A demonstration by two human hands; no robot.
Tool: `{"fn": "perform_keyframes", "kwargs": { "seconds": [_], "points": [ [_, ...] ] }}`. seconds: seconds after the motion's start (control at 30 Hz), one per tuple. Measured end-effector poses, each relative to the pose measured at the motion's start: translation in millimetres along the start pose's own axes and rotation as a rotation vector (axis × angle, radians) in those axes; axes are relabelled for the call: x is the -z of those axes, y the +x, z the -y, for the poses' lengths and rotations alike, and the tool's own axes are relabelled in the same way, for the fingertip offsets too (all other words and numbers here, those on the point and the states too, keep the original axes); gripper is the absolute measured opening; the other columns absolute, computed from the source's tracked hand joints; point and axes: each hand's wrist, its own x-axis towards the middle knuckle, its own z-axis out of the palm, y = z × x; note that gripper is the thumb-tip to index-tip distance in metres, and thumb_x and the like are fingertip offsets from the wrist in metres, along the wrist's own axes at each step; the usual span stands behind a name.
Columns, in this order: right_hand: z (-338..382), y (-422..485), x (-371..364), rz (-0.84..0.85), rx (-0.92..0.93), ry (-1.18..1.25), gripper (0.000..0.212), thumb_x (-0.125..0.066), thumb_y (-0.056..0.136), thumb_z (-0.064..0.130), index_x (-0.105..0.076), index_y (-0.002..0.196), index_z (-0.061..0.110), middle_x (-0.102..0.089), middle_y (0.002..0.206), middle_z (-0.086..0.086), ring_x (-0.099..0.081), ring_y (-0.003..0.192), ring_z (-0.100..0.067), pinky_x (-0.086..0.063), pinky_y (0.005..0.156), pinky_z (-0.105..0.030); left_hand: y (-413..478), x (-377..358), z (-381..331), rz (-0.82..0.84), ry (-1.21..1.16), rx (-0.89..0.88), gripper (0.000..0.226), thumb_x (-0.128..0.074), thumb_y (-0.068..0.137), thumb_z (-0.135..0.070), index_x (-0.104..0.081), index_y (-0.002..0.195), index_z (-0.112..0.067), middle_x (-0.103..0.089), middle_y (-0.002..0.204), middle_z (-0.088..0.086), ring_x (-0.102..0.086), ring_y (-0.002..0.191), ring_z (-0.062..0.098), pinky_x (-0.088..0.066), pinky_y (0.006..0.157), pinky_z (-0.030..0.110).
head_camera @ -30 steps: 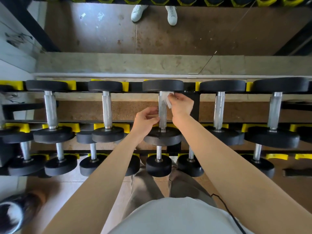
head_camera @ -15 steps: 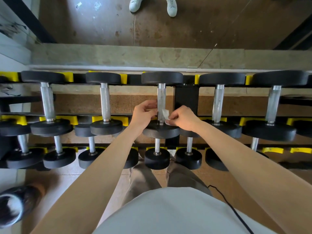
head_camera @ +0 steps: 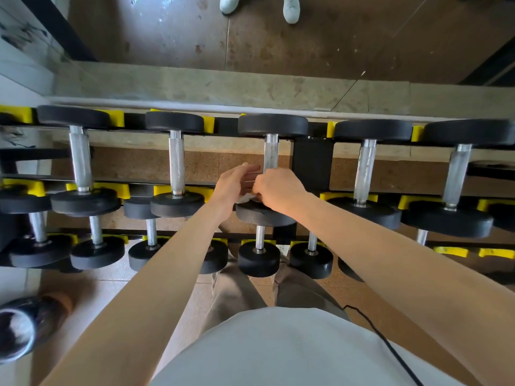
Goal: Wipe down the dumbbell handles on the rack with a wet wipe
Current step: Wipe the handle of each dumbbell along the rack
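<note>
A black dumbbell with a knurled steel handle (head_camera: pixel 271 154) lies in the middle of the top tier of the rack (head_camera: pixel 311 162). Both my hands meet at the near end of that handle, above its front weight plate (head_camera: pixel 262 215). My right hand (head_camera: pixel 278 190) is closed around a crumpled white wet wipe (head_camera: pixel 246 196), of which only a small bit shows below the fingers. My left hand (head_camera: pixel 237 183) touches the wipe and the right hand from the left, fingers curled. The lower part of the handle is hidden by the hands.
Other dumbbells sit left (head_camera: pixel 176 162) and right (head_camera: pixel 365 171) on the top tier in yellow cradles, and smaller ones (head_camera: pixel 259 257) fill the lower tier. A concrete ledge (head_camera: pixel 223 84) runs behind the rack. Another person's white shoes (head_camera: pixel 259 5) stand beyond. A dark shoe (head_camera: pixel 25 327) lies at lower left.
My right hand slid the wipe from the far end of the handle down to the near end. My left hand closed in against it, now touching the wipe.
</note>
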Motion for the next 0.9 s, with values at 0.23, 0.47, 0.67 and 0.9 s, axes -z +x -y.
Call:
{"fn": "perform_keyframes", "kwargs": {
  "seconds": [0.23, 0.47, 0.67, 0.9],
  "points": [
    [-41.0, -33.3, -3.8, 0.051, -0.044, 0.236, 0.021, -0.067, 0.093, 0.028, -0.076, 0.113, 0.027, -0.072, 0.104, 0.006, -0.066, 0.093, -0.016, -0.056, 0.081, -0.034, -0.9, 11.1, 11.3, 0.04, 0.101, -0.086, 0.021, -0.052, 0.103, -0.018, -0.071, 0.113, -0.024, -0.076, 0.109, -0.001, -0.07, 0.107, 0.015, -0.05, 0.106, 0.041],
    [-48.9, -33.6, -6.1, -0.603, -0.305, 0.548, 0.025, -0.071, 0.089, 0.009, -0.074, 0.113, 0.01, -0.073, 0.101, -0.004, -0.064, 0.087, -0.006, -0.057, 0.082, -0.023, -6.0, 19.6, 28.9, 0.031, 0.355, -0.159, 0.02, -0.063, 0.098, -0.02, -0.073, 0.114, -0.021, -0.071, 0.107, -0.008, -0.066, 0.104, 0.01, -0.053, 0.1, 0.036],
    [-36.9, 3.0, -12.0, -0.802, -0.127, 0.345, 0.02, -0.064, 0.091, 0.008, -0.075, 0.106, 0.002, -0.071, 0.105, -0.014, -0.068, 0.093, -0.023, -0.053, 0.087, -0.023, -3.9, 19.1, 33.1, 0.005, 0.385, -0.151, 0.018, -0.066, 0.095, -0.021, -0.075, 0.111, -0.025, -0.073, 0.101, -0.011, -0.069, 0.098, 0.01, -0.056, 0.095, 0.038],
    [-27.3, 14.3, -28.7, -0.453, 0.055, 0.176, 0.03, -0.079, 0.073, -0.006, -0.076, 0.102, 0.003, -0.073, 0.108, -0.012, -0.064, 0.111, -0.027, -0.055, 0.097, -0.041, -5.6, 21.9, 34.0, 0.009, 0.344, -0.155, 0.019, -0.065, 0.096, -0.018, -0.076, 0.111, -0.02, -0.073, 0.1, -0.007, -0.067, 0.098, 0.01, -0.053, 0.092, 0.029]
  ]
}}
